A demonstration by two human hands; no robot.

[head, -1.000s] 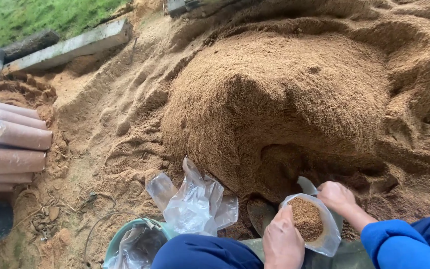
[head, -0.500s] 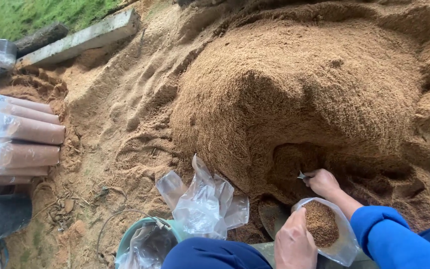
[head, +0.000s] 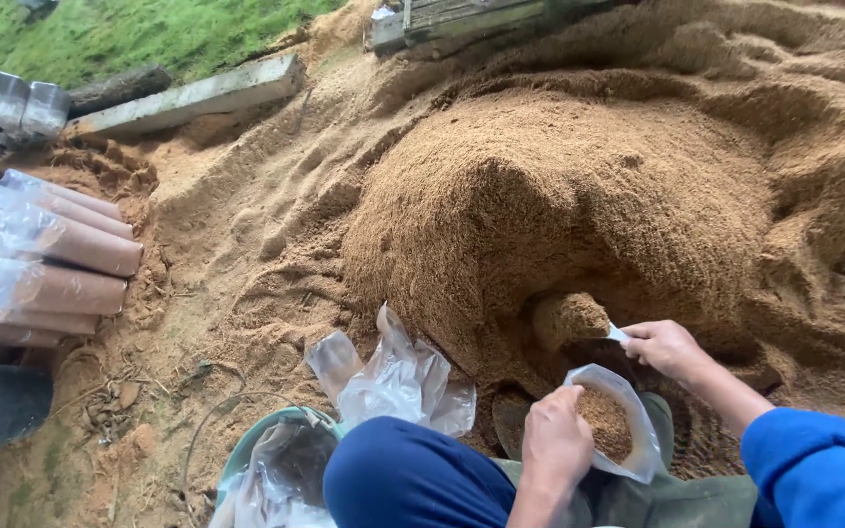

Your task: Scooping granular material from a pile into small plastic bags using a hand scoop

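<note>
Left hand [head: 557,442] at bottom centre of the frame gripped the rim of a small clear plastic bag [head: 616,422], fingers closed around its edge, holding the mouth open. The bag sat at lower right of centre, partly filled with brown sawdust-like material. Right hand [head: 669,347], just above and right of the bag, was closed around the handle of a scoop [head: 572,320] heaped with the same material; the scoop sat at the foot of the big sawdust pile [head: 579,196] filling the centre and right of the frame. Blue sleeve [head: 814,469] at lower right. Loose empty clear bags [head: 393,376] lay crumpled at lower centre, beside a green bucket [head: 266,445] at the bottom edge. Filled tube-shaped bags [head: 51,264] were stacked at the left edge. Concrete beam [head: 188,98] and grass [head: 129,34] at upper left.
</note>
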